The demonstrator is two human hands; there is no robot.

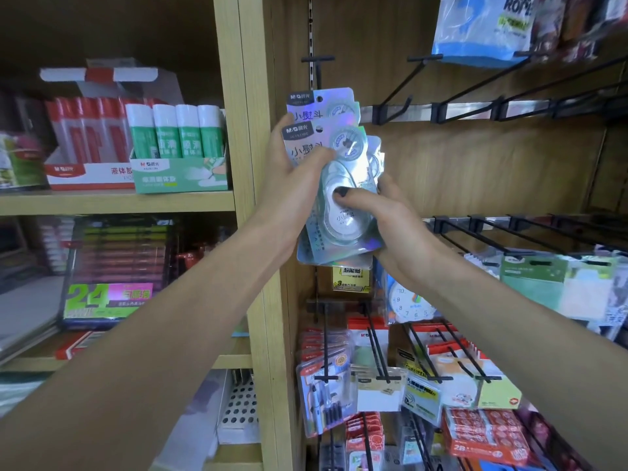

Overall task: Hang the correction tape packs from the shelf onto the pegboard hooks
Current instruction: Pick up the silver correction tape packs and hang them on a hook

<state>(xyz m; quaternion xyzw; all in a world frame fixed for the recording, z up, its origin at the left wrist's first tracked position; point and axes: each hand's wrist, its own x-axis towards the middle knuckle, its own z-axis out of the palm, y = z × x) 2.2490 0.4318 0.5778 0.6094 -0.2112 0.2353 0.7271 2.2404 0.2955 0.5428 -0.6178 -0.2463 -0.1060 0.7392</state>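
Gripping several correction tape packs (334,185) together, both hands, left (289,171) and right (390,215), reach up just below, seemingly, a hook (318,68).

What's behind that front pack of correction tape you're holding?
More of the same packs, fanned behind the front pack and gripped by both the left hand and right hand. Their exact number is hidden.
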